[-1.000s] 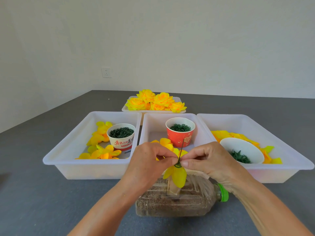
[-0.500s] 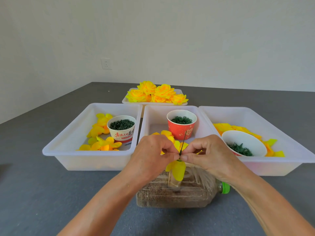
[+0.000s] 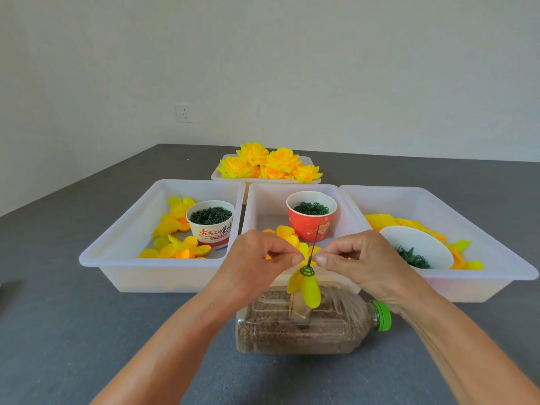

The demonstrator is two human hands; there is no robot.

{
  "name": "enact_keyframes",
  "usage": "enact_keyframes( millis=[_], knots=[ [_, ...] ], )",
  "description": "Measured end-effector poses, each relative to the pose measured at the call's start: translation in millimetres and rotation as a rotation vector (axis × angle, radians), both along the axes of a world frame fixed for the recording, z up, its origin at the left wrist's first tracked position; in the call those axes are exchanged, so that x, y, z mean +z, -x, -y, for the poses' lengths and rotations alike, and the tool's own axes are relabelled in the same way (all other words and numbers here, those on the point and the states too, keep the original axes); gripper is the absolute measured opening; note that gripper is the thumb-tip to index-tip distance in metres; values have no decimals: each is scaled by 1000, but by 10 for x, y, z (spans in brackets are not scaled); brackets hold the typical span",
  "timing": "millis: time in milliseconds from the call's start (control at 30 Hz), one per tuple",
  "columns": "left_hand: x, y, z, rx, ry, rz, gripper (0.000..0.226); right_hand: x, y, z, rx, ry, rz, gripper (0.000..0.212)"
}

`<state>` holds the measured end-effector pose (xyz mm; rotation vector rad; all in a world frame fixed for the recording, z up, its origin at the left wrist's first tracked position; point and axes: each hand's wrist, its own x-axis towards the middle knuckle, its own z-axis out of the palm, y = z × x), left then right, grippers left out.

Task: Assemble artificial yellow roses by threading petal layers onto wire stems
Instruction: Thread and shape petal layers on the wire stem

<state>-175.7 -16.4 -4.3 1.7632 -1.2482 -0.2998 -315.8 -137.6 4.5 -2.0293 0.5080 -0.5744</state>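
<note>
Before you on the table [image 3: 73,331] lies a bottle [image 3: 306,328]; behind it three bins [image 3: 163,276] sit side by side, a tray of roses [image 3: 268,165] beyond.

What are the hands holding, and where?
Both hands, left and right, pinch the thin green wire stem mid-length, just above the yellow petals.

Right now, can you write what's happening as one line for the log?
step: threading petals | left hand: pinching near wire stem | right hand: pinching near stem | petal layer: under green ring, above bottle
</note>
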Motion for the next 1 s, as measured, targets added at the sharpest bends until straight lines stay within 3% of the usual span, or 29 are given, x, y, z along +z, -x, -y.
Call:
enact_keyframes(
  millis=[233,567,1000],
  knots=[
    [-12,34,0,12,18,36,5,-1,-50,-55,50,-5,-9,10],
    [-14,59,-30,5,-14,130,11,-22,-76,-63,29,181,-39,17],
    [-21,51,-49,56,-1,32,9,-137,-96,-195,-198,255,56,21]
  ],
)
